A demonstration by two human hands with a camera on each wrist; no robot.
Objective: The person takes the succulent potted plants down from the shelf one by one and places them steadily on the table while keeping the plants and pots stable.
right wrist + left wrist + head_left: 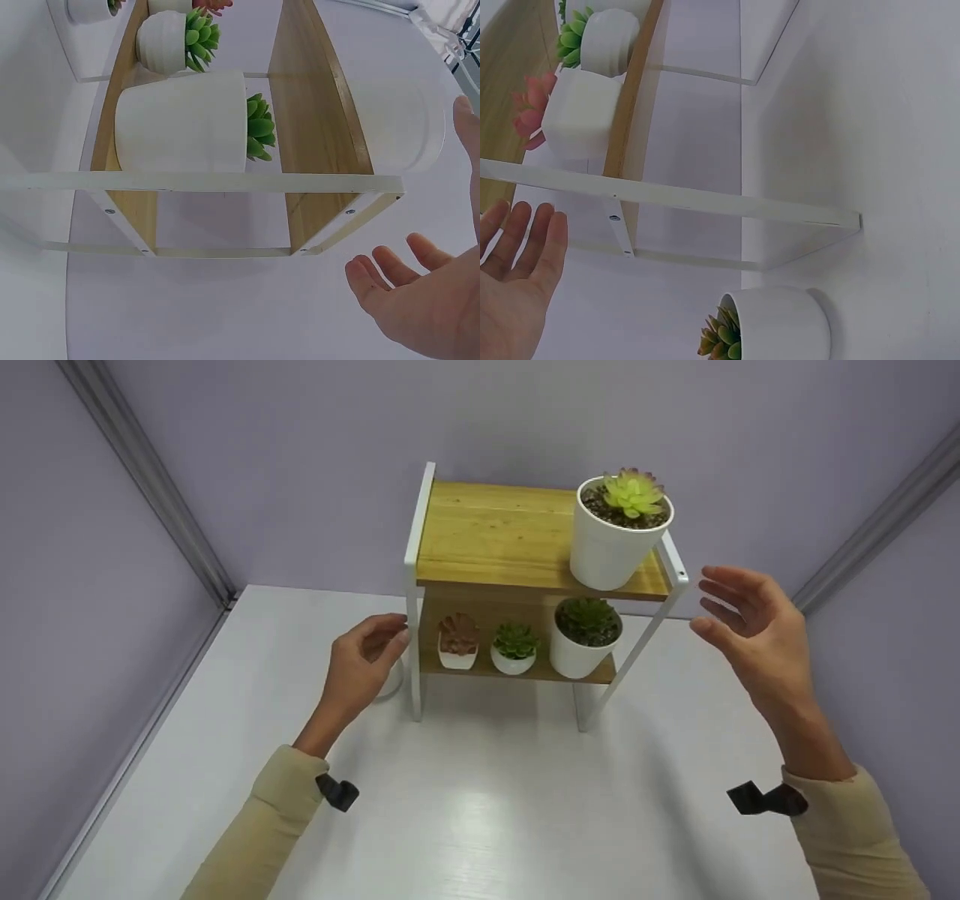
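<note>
A two-tier plant stand (487, 536) has wooden shelves and a white frame. On its top shelf, at the right, stands a white pot with a yellow-green succulent (621, 529). My right hand (757, 637) is held off to the right of that shelf, fingers loosely bent, holding nothing. By the stand's left upright, my left hand (364, 667) has its fingertips close to the frame; I cannot tell if they touch. Its fingers look relaxed in the left wrist view. The lower shelf bears a reddish succulent (458, 641), a small green succulent (514, 647) and a larger potted succulent (585, 637).
Another white pot with a succulent (780, 326) stands on the white table (480, 810), left of the stand and partly behind my left hand in the head view. Pale walls (300, 472) enclose the table at the back and sides.
</note>
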